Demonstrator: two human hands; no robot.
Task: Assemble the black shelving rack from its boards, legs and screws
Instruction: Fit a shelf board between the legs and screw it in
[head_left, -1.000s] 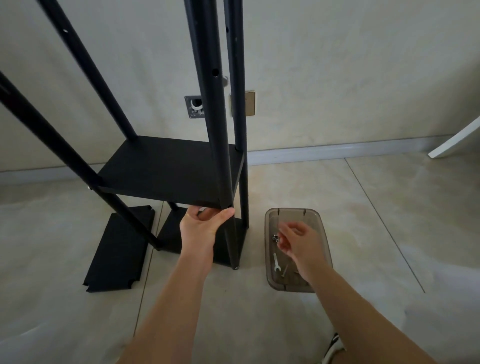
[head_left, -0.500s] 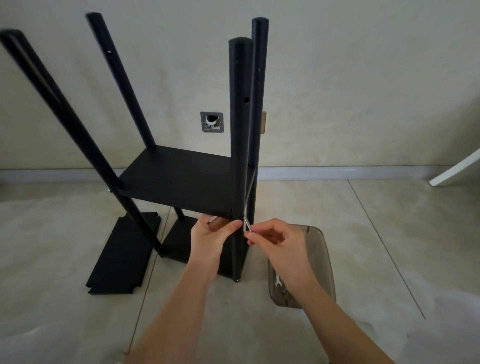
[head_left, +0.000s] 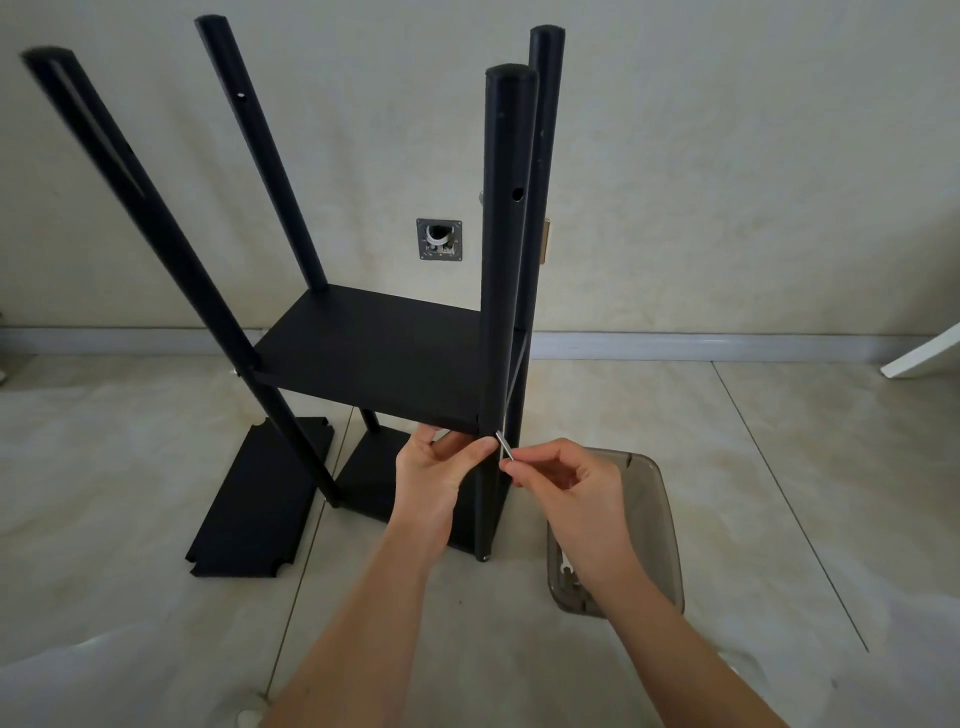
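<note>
Since a second ago the right hand (head_left: 569, 486) has left the smoky translucent plastic tray (head_left: 657, 525) on the floor and come up to the half-built black shelving rack (head_left: 374, 358). Its fingertips now pinch a thin silver screw (head_left: 504, 446), whose tip meets the near right black tubular leg (head_left: 503, 291) just at the front corner of the black middle shelf board (head_left: 363, 364). The left hand (head_left: 434, 467) grips that same corner from below, thumb pressed against the leg just beside the screw. No brand, label or writing can be read anywhere. A spare black notched shelf board (head_left: 260, 499) lies flat on the pale tiled floor (head_left: 779, 467), left of the rack's feet.
</note>
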